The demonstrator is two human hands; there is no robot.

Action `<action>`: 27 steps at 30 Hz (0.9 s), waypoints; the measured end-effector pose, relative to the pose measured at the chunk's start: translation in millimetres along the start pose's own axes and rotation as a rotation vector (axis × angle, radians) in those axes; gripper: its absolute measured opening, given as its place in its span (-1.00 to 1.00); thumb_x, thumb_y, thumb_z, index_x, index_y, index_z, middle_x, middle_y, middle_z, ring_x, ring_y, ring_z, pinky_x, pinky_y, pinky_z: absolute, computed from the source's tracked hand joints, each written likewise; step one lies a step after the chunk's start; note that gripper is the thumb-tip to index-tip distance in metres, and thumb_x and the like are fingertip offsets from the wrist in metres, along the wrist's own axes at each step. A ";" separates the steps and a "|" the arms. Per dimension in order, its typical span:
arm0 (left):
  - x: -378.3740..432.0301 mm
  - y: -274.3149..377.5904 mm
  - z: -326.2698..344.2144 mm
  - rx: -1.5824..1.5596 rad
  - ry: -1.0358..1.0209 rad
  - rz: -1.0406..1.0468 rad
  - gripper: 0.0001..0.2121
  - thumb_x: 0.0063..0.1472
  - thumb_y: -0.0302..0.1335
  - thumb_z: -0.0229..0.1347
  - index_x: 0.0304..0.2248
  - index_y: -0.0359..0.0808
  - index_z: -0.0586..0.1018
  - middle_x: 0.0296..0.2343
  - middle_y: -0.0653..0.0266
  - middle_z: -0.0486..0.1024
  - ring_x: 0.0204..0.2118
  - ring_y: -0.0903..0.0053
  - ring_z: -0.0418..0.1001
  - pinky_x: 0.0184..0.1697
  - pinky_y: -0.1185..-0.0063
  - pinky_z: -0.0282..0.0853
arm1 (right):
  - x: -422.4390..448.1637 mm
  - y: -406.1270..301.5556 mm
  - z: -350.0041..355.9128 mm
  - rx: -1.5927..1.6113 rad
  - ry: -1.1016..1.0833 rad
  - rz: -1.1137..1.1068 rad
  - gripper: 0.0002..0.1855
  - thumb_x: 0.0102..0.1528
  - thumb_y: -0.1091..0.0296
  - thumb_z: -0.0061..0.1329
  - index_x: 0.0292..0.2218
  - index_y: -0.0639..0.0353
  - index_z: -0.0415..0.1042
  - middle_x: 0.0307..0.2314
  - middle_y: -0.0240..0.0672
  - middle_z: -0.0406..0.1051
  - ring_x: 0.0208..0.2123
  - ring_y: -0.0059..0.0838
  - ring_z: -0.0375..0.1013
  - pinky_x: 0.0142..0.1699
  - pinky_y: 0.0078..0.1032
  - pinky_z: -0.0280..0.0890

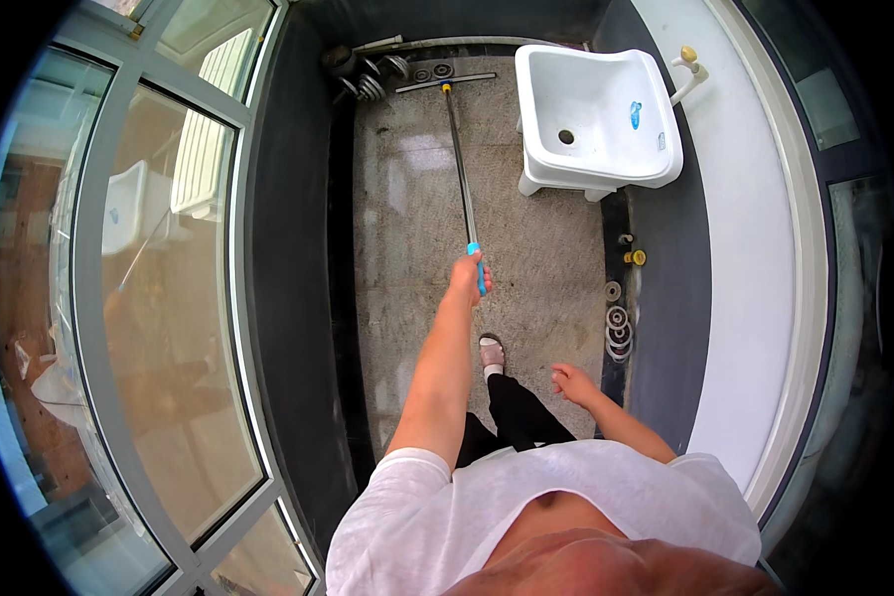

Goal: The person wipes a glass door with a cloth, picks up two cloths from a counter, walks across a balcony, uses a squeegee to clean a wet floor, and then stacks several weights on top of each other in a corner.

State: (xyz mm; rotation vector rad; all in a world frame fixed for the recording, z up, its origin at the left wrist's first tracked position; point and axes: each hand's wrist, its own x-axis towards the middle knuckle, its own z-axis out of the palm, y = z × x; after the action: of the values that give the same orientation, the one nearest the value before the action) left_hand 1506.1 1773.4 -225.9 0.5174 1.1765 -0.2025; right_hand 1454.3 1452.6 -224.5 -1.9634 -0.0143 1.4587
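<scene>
My left hand is wrapped around the blue grip of a long-handled floor squeegee. Its metal pole runs away from me over the speckled floor. At the far end, a yellow-and-blue joint meets the wide, thin squeegee head, which lies crosswise near weight plates. My right hand hangs in the air beside my leg, holding nothing, with its fingers loosely bent and somewhat apart. Below it is the floor's right side.
A white plastic washbasin on legs stands at the far right, beneath a wall tap. Dumbbells and a dark pot occupy the far left corner. More plates and a yellow roll line the right wall. Framed windows flank the left.
</scene>
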 end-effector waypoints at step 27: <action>-244.4 -259.5 -208.2 0.087 0.185 -0.062 -0.79 0.10 -0.28 -0.08 -0.29 -0.17 0.34 -0.70 0.41 0.27 -0.76 0.68 0.19 -0.77 0.70 0.12 | 66.3 -117.7 227.9 -0.100 -0.022 0.044 -0.18 0.03 0.31 -0.19 0.07 0.23 -0.52 -0.51 -0.15 0.33 -0.65 -0.42 0.35 -0.57 -0.43 0.30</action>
State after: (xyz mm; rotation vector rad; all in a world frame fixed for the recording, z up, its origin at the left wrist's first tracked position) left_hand 1133.2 1622.2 -133.7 0.5858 1.3695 -0.2640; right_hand 1329.3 1684.7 -250.7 -2.0396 -0.0556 1.5341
